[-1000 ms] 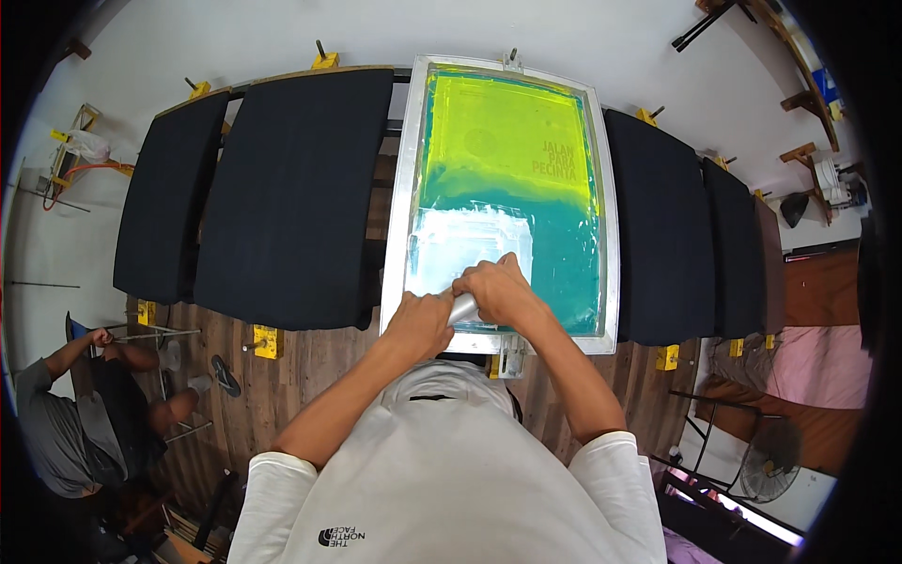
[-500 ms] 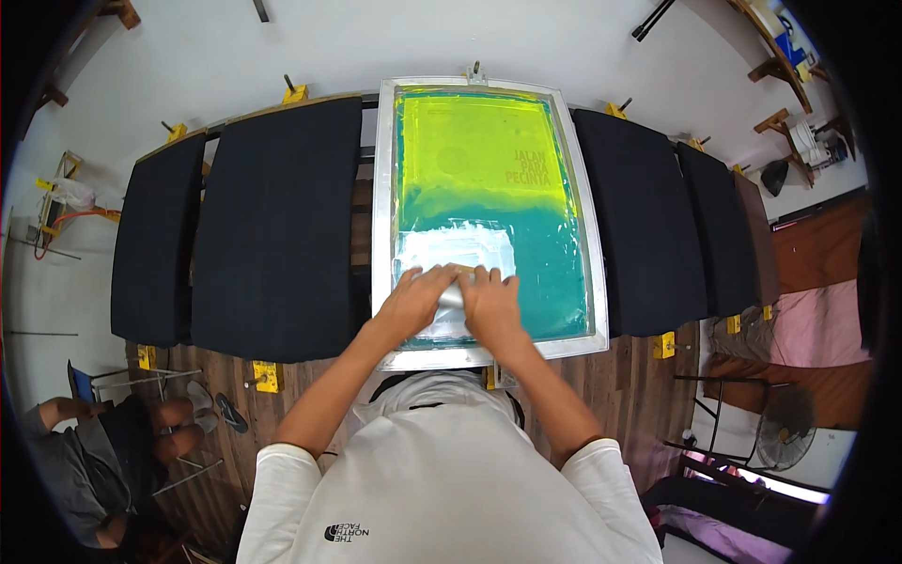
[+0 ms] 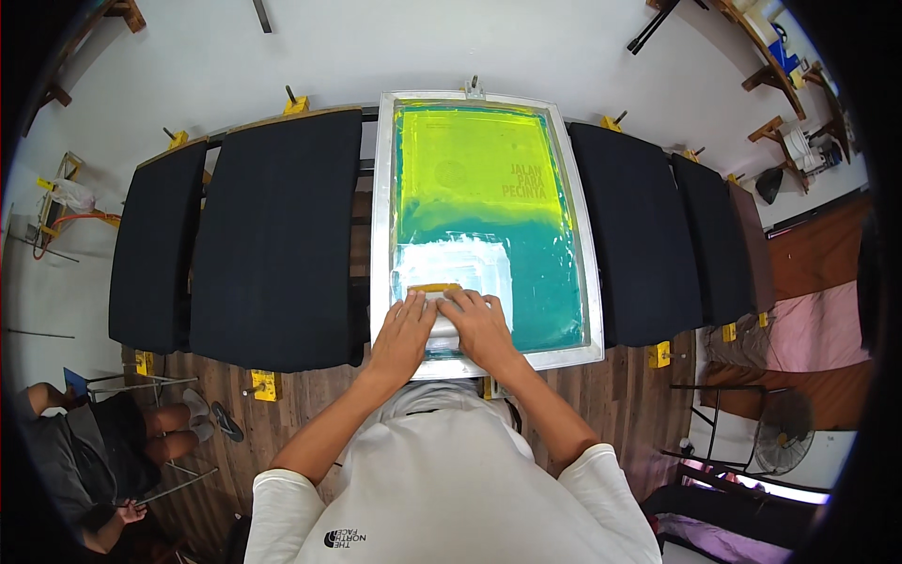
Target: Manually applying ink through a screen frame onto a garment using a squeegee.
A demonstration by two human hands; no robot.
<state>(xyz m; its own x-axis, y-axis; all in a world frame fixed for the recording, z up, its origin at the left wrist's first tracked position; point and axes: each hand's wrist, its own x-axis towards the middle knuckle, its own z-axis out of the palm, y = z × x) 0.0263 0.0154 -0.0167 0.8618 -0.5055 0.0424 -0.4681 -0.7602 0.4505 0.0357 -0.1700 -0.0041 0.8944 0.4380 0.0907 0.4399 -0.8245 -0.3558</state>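
Note:
A screen-printing frame [image 3: 594, 324] with silvery metal sides lies over a platen in front of me. Its mesh is yellow-green at the far part and teal nearer me, with a lettered design at the far right. White ink [image 3: 487, 256] covers a patch at the near left of the mesh. Over that patch is a squeegee [image 3: 435, 288], its tan strip on the far side and its metal body partly hidden by my fingers. My left hand [image 3: 401, 336] and my right hand [image 3: 478, 331] grip it side by side, fingers pointing away from me.
Black cloth-covered platens stand left [image 3: 277, 235] and right [image 3: 634, 230] of the frame, with yellow clamps [image 3: 266, 384] at their ends. A seated person [image 3: 103, 442] is at the lower left, near a sandal [image 3: 226, 421]. A fan [image 3: 785, 430] stands at the right.
Both hands and the squeegee have come a little toward me over the white ink. The squeegee's tan strip shows more plainly beyond my fingers. The whole view has shifted slightly.

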